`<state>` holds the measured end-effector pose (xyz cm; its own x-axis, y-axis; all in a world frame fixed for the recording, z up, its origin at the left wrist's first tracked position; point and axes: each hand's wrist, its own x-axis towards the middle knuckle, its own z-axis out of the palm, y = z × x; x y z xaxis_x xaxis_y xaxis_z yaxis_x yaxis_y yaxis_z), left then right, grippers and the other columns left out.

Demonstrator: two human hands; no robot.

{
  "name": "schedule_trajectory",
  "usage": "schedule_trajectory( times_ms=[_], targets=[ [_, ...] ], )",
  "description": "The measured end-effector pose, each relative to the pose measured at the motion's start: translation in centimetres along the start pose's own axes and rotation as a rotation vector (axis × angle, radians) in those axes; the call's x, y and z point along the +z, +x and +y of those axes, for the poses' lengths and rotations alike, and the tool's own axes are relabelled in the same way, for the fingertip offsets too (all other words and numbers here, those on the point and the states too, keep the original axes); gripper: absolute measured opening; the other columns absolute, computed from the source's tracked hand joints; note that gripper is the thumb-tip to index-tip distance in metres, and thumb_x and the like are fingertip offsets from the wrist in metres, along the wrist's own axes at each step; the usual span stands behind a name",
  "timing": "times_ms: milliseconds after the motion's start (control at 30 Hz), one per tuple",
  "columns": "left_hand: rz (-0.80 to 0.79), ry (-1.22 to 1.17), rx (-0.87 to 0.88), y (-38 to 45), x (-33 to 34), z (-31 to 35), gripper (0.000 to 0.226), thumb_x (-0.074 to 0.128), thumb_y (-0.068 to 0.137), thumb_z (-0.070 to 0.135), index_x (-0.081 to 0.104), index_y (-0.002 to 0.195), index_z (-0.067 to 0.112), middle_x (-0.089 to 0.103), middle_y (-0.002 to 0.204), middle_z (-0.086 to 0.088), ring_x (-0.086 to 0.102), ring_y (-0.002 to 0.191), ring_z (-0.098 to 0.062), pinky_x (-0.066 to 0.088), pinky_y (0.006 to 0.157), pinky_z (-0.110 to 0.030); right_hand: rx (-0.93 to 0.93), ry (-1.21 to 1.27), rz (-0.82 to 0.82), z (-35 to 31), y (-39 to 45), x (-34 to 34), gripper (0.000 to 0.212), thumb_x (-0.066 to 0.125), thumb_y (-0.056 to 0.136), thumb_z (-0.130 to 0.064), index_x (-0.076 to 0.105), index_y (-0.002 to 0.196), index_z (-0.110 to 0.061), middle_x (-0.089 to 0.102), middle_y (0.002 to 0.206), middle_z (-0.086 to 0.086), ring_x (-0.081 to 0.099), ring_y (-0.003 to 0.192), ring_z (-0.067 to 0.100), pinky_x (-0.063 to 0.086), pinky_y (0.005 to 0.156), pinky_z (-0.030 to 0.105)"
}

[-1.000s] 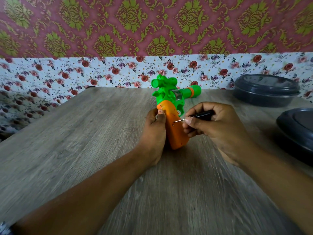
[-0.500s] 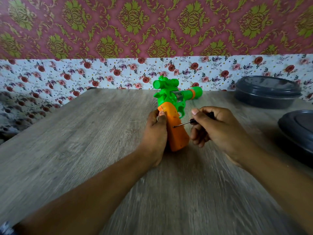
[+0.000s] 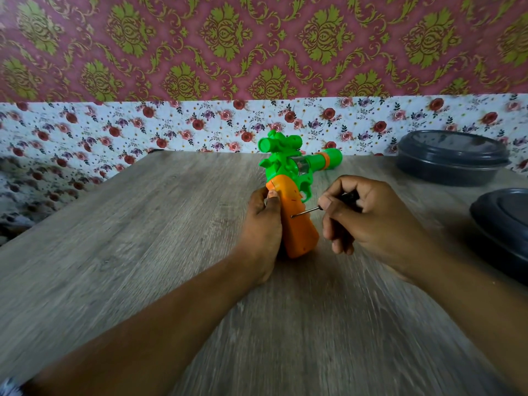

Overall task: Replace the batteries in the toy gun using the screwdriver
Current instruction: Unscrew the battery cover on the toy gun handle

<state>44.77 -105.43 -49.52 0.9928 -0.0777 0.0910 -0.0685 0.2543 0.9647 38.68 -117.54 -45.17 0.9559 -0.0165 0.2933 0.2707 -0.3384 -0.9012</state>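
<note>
The left hand (image 3: 264,224) covers the left side of the toy gun (image 3: 297,201)'s orange grip, and its fingers behind the grip are hidden. Most of the screwdriver (image 3: 328,205)'s black handle is buried in the right hand (image 3: 368,221); its tip is too small to tell whether it sits in a screw. The near dark container (image 3: 503,224) is cut off by the right edge. Both forearms run out of the bottom edge. The near table (image 3: 114,252) is smeared with blur.
</note>
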Motion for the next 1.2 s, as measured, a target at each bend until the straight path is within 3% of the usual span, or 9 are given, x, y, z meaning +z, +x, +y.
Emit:
schedule_trajectory(
  times_ms=[167, 333, 433, 567, 633, 800, 1000, 1133, 1200],
  targets=[
    [-0.014, 0.043, 0.009, -0.06, -0.04, 0.0, 0.024, 0.031, 0.102, 0.024, 0.049, 0.117, 0.018, 0.062, 0.101, -0.005, 0.06, 0.095, -0.022, 0.049, 0.095, -0.046, -0.103, -0.112, -0.064, -0.14, 0.21, -0.35, 0.009, 0.054, 0.089, -0.006, 0.055, 0.08, -0.008, 0.064, 0.058, 0.009, 0.053, 0.038, 0.021, 0.036, 0.036, 0.02],
    [-0.001, 0.061, -0.002, -0.08, -0.26, -0.05, 0.033, 0.031, 0.102, 0.026, 0.047, 0.129, 0.014, 0.059, 0.117, -0.014, 0.058, 0.105, -0.027, 0.046, 0.097, -0.052, -0.152, -0.253, -0.11, -0.15, 0.22, -0.55, 0.015, 0.056, 0.088, -0.004, 0.058, 0.08, -0.017, 0.065, 0.065, 0.003, 0.053, 0.043, 0.007, 0.036, 0.044, 0.011],
    [0.0, 0.037, -0.015, -0.06, -0.17, 0.01, 0.03, 0.031, 0.102, 0.027, 0.048, 0.125, 0.017, 0.059, 0.118, -0.015, 0.057, 0.111, -0.032, 0.046, 0.097, -0.055, -0.16, -0.318, -0.096, -0.33, -0.03, -0.42, 0.013, 0.056, 0.088, -0.016, 0.056, 0.077, -0.023, 0.064, 0.069, -0.002, 0.052, 0.049, 0.001, 0.04, 0.053, 0.018],
    [-0.004, -0.001, -0.023, -0.06, -0.02, 0.08, 0.024, 0.031, 0.102, 0.025, 0.049, 0.118, 0.021, 0.061, 0.112, -0.014, 0.059, 0.107, -0.034, 0.048, 0.094, -0.057, -0.21, -0.513, -0.016, -0.42, -0.36, -0.23, 0.028, 0.044, 0.088, -0.04, 0.052, 0.075, -0.018, 0.065, 0.064, 0.005, 0.052, 0.045, 0.011, 0.047, 0.052, 0.034],
    [-0.001, 0.001, -0.021, -0.06, -0.01, 0.03, 0.024, 0.031, 0.102, 0.026, 0.049, 0.117, 0.021, 0.061, 0.114, -0.015, 0.058, 0.111, -0.036, 0.048, 0.094, -0.057, -0.237, -0.62, 0.008, -0.52, -0.3, -0.24, 0.029, 0.044, 0.089, -0.038, 0.052, 0.073, -0.015, 0.063, 0.059, 0.007, 0.052, 0.046, 0.015, 0.047, 0.055, 0.041],
    [0.0, 0.014, -0.01, 0.09, -0.09, -0.12, 0.03, 0.031, 0.102, 0.026, 0.048, 0.125, 0.016, 0.06, 0.116, -0.015, 0.058, 0.111, -0.034, 0.046, 0.097, -0.057, -0.192, -0.445, -0.076, -0.96, -0.13, -0.47, 0.01, 0.06, 0.086, -0.014, 0.057, 0.077, -0.017, 0.062, 0.059, -0.003, 0.054, 0.048, -0.002, 0.038, 0.049, 0.007],
    [-0.02, 0.011, -0.006, 0.01, -0.13, 0.0, 0.03, 0.031, 0.102, 0.023, 0.048, 0.126, 0.015, 0.061, 0.115, -0.011, 0.059, 0.111, -0.03, 0.046, 0.099, -0.053, -0.202, -0.283, -0.046, -0.84, -0.21, -0.39, 0.01, 0.068, 0.077, -0.01, 0.066, 0.074, -0.019, 0.064, 0.064, -0.013, 0.058, 0.059, 0.01, 0.046, 0.059, 0.026],
    [-0.03, -0.006, 0.002, 0.01, -0.13, -0.02, 0.028, 0.031, 0.102, 0.023, 0.048, 0.123, 0.018, 0.062, 0.099, -0.001, 0.061, 0.096, -0.021, 0.048, 0.095, -0.047, -0.138, -0.207, -0.072, -0.77, -0.27, -0.19, 0.017, 0.064, 0.08, -0.005, 0.068, 0.073, -0.019, 0.062, 0.057, -0.017, 0.051, 0.051, -0.001, 0.039, 0.049, 0.011],
    [-0.027, -0.01, -0.003, 0.01, -0.04, -0.03, 0.027, 0.031, 0.102, 0.023, 0.049, 0.122, 0.018, 0.062, 0.095, 0.0, 0.06, 0.089, -0.018, 0.05, 0.092, -0.044, -0.085, -0.125, -0.072, -0.59, -0.19, -0.09, 0.018, 0.061, 0.081, 0.0, 0.067, 0.073, -0.015, 0.059, 0.052, -0.013, 0.05, 0.049, 0.001, 0.039, 0.047, 0.013]
  ],
)
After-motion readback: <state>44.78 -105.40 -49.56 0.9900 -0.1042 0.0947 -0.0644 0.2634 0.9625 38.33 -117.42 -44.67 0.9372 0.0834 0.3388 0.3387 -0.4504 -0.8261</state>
